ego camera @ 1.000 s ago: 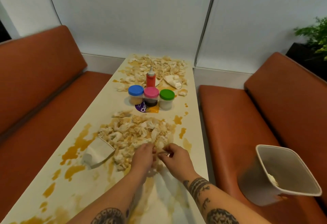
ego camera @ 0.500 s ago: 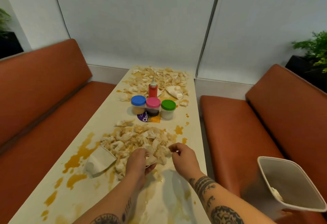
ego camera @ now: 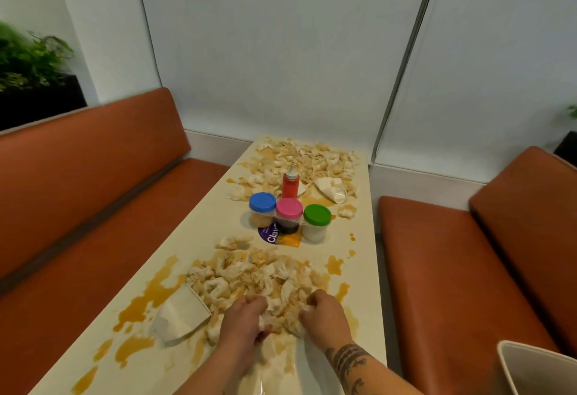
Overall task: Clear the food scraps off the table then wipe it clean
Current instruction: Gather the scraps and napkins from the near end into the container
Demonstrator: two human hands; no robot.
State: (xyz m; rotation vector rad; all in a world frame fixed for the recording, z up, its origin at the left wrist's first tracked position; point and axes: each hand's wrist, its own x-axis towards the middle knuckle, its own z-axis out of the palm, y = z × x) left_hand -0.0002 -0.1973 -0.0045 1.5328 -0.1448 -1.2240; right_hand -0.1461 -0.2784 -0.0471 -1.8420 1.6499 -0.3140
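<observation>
Scraps (ego camera: 249,273) heaped on stained bench (ego camera: 203,232); left hand (ego camera: 245,319) gripping clump, right hand (ego camera: 326,313) pinching piece at near edge. Tipped paper cup (ego camera: 182,313) left; 3 lidded jars (ego camera: 289,209), red bottle (ego camera: 291,184) beyond.

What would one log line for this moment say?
left hand: grips scraps | right hand: grips scraps | table: sauce-stained | bin: at right

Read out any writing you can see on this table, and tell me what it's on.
"Clav": white letters on the purple round sticker on the table, cut off by the pink-lidded jar.
Smaller print on that sticker: too small to read.
Red bottle: no readable label.
</observation>
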